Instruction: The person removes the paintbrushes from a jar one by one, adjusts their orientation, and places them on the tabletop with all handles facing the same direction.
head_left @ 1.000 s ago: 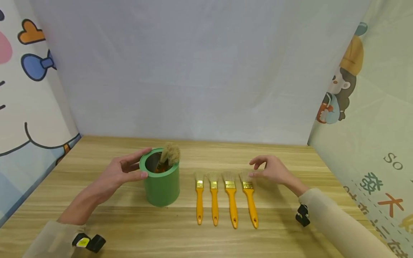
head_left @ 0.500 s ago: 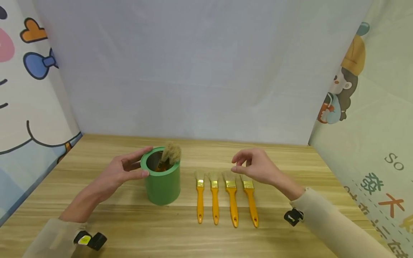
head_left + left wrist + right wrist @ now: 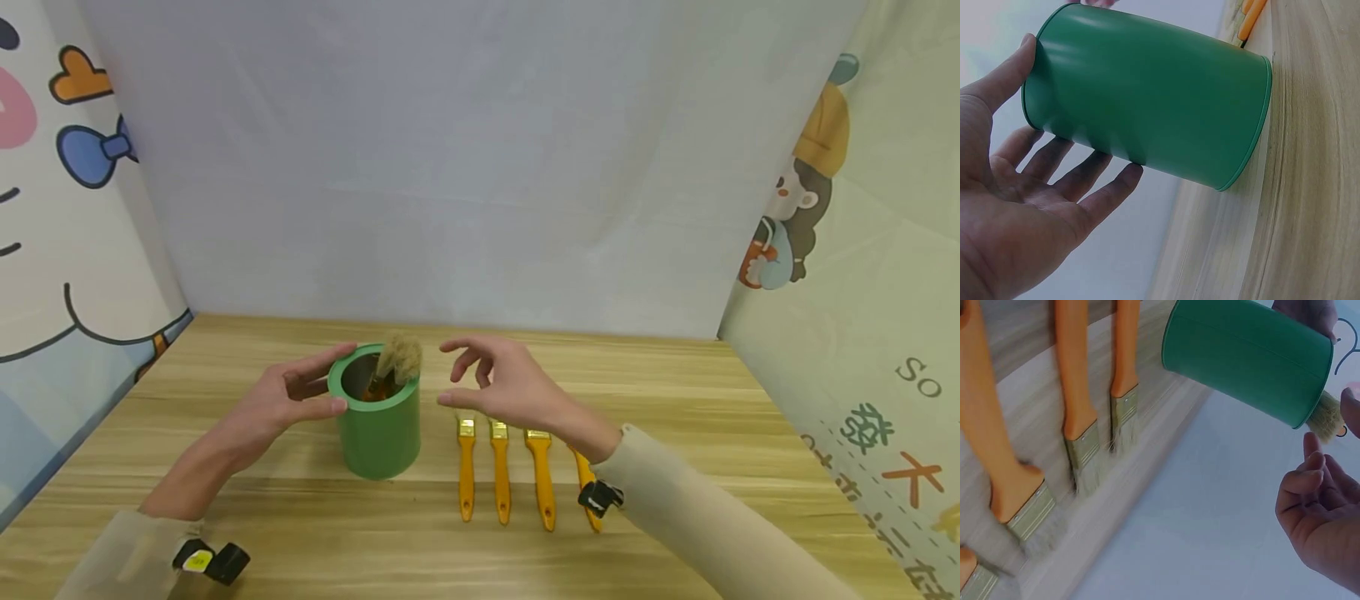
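Note:
A green can (image 3: 380, 437) stands upright on the table, with paintbrush bristles (image 3: 401, 357) sticking up over its rim. My left hand (image 3: 273, 408) holds the can from its left side, thumb at the near rim and fingers round the far side. The left wrist view shows that hand's fingertips (image 3: 1129, 175) against the green wall. My right hand (image 3: 502, 379) hovers right of the can, thumb and fingers apart, with nothing between them. Under it and the forearm lie several orange-handled paintbrushes (image 3: 467, 479) in a row; the right hand and arm hide parts of them.
The wooden table (image 3: 337, 542) ends at a pale cloth backdrop (image 3: 450, 167). Printed cloths hang on both sides, with a cartoon figure (image 3: 787, 192) on the right one. Black wrist cameras sit on both sleeves.
My right hand has moved left from above the rightmost paintbrush to near the can, and its fingers have spread apart. The left hand and the can have stayed in place.

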### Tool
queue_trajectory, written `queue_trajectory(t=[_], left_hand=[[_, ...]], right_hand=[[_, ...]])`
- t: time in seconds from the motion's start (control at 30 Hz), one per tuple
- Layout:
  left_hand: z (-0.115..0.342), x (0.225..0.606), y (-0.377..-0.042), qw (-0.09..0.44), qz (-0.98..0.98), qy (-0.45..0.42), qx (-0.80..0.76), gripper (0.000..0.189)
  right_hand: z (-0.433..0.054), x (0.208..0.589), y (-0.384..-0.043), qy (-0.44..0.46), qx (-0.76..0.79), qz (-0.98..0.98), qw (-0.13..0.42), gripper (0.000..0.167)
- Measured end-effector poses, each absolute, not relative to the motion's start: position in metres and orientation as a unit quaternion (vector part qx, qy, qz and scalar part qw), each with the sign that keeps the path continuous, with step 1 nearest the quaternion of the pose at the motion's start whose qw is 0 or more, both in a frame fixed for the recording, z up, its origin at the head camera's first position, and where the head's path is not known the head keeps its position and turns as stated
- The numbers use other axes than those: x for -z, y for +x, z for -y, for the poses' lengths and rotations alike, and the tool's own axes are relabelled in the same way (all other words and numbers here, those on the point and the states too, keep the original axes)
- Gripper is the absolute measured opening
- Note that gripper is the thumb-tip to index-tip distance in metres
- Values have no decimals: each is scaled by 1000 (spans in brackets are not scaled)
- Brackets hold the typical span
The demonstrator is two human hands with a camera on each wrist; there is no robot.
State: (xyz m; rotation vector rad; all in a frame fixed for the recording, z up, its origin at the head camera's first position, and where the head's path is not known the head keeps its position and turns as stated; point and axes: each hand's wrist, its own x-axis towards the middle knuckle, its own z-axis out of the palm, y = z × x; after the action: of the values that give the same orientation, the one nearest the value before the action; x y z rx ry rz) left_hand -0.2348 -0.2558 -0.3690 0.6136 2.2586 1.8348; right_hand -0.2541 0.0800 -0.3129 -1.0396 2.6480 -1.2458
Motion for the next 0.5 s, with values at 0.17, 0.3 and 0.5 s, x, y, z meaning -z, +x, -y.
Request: queue_trajectory(t=[0.17,0.3,0.5], left_hand=[[257,371,-235,82,-755,205,-617,72],[257,371,-235,83,-756,205,-617,71],[257,371,-235,84,-756,206,-616,71]], right_hand=[[-61,313,-265,-356,420,-834,36,52],[-52,313,-273,-359,429,-827,54,53],[-44,314,-280,-356,432,-826,72,58]])
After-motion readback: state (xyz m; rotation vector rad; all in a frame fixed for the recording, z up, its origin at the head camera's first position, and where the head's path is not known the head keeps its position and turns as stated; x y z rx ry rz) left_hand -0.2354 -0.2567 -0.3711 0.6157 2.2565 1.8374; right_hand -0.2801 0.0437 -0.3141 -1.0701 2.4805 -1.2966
